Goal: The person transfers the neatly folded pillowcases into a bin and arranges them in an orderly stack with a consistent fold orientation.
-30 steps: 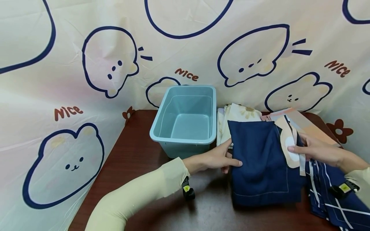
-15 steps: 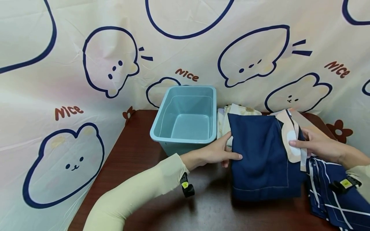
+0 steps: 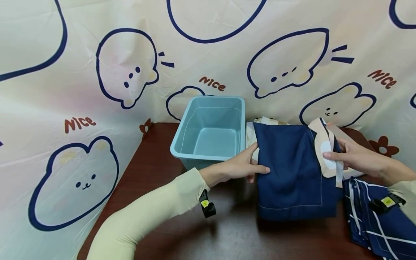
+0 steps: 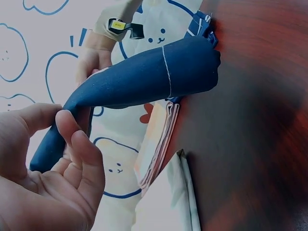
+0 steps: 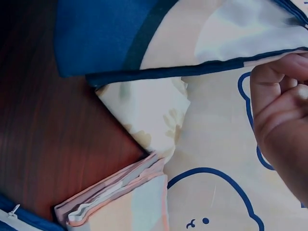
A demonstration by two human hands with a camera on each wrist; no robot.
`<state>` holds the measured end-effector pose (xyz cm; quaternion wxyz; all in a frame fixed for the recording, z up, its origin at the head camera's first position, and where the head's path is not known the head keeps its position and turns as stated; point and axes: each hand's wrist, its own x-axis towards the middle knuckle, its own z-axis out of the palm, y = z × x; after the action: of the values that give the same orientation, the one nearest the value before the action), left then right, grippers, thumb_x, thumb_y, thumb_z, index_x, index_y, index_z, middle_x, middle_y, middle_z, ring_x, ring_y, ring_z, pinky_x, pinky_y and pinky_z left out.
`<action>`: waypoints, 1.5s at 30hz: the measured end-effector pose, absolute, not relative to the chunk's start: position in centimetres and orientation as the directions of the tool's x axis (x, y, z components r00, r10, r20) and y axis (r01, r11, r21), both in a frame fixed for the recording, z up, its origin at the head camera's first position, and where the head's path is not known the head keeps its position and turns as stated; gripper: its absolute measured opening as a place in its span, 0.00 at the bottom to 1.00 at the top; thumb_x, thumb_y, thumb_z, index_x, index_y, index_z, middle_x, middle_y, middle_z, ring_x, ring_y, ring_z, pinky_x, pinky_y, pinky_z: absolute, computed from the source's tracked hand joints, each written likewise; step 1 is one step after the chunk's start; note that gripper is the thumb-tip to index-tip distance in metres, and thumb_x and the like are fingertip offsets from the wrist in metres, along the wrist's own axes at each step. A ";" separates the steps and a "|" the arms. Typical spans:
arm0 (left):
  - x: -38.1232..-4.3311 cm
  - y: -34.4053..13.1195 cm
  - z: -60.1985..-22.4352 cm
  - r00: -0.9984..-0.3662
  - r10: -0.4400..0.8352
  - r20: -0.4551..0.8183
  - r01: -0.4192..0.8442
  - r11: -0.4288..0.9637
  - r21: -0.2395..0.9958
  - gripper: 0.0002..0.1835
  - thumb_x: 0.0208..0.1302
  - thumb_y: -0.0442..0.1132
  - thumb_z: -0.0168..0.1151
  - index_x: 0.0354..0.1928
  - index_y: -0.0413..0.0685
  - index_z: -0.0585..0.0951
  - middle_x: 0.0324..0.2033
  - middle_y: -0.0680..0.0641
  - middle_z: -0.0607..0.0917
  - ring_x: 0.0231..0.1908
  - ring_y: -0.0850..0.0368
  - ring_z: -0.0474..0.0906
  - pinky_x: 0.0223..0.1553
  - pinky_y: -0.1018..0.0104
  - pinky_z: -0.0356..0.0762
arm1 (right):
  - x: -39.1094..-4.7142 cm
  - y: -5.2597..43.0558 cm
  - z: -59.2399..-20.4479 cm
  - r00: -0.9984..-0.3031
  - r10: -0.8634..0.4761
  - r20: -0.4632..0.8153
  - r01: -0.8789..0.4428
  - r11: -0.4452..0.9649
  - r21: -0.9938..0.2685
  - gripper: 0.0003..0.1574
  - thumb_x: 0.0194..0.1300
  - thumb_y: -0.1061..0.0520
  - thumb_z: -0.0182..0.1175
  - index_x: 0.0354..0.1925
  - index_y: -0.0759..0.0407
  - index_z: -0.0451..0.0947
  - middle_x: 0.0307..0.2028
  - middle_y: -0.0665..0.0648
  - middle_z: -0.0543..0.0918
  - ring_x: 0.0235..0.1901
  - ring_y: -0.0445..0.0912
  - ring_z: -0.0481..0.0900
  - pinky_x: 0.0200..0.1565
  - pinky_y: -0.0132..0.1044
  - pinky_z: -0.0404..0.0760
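Note:
A folded navy cloth (image 3: pixel 289 173) with a beige-and-white pattern at its right side hangs upright between my hands, close over the table in the head view. My left hand (image 3: pixel 242 164) pinches its left edge between thumb and fingers. On the patterned right edge, my right hand (image 3: pixel 360 159) grips with the thumb in front; its other fingers are partly hidden behind. From the left wrist, the navy cloth (image 4: pixel 139 77) appears edge-on as a thick fold. In the right wrist view, a dark border runs along the patterned cloth (image 5: pixel 178 38).
Left of the cloth stands a light-blue plastic bin (image 3: pixel 208 157) with nothing in it. Behind lie a folded floral cloth (image 5: pixel 144 110) and a folded pastel cloth (image 5: pixel 130 202). A navy cloth with white lines (image 3: pixel 383 216) lies at the right of the brown table (image 3: pixel 146 173).
Both hands have risen a little with the navy cloth, which sits slightly higher and farther back, covering more of the floral cloth. Both grips stay the same.

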<state>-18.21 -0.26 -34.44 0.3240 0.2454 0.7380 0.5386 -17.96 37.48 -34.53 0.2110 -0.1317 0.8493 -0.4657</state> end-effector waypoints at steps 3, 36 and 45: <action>-18.4 -0.4 -34.1 -0.677 0.707 -0.205 0.014 0.291 0.957 0.49 0.71 0.40 0.63 0.81 0.70 0.42 0.14 0.49 0.77 0.14 0.57 0.74 0.24 0.66 0.77 | -18.2 37.2 -34.3 -0.887 -0.403 -0.228 -0.024 0.532 -0.847 0.56 0.81 0.58 0.46 0.76 0.28 0.14 0.55 0.31 0.68 0.44 0.40 0.85 0.41 0.41 0.86; -19.9 -2.7 -30.5 -0.725 0.663 -0.186 -0.051 0.217 0.975 0.47 0.72 0.38 0.61 0.81 0.62 0.42 0.12 0.51 0.73 0.14 0.58 0.71 0.25 0.66 0.76 | -21.1 34.7 -31.7 -0.804 -0.581 -0.125 -0.036 0.258 -0.965 0.13 0.81 0.64 0.41 0.56 0.50 0.65 0.35 0.45 0.85 0.31 0.38 0.82 0.31 0.35 0.81; -20.1 -4.1 -29.8 -0.744 0.644 -0.179 -0.058 0.205 0.977 0.45 0.73 0.40 0.60 0.81 0.64 0.44 0.12 0.51 0.71 0.16 0.57 0.68 0.26 0.65 0.75 | -21.4 33.3 -30.8 -0.783 -0.617 -0.078 -0.075 0.219 -0.973 0.11 0.80 0.64 0.42 0.54 0.51 0.65 0.31 0.43 0.82 0.24 0.40 0.72 0.26 0.44 0.62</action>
<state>-20.14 -4.12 -29.76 0.2942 0.2040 0.7184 0.5964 -21.44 33.32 -30.76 0.2334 -0.2324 0.7450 -0.5801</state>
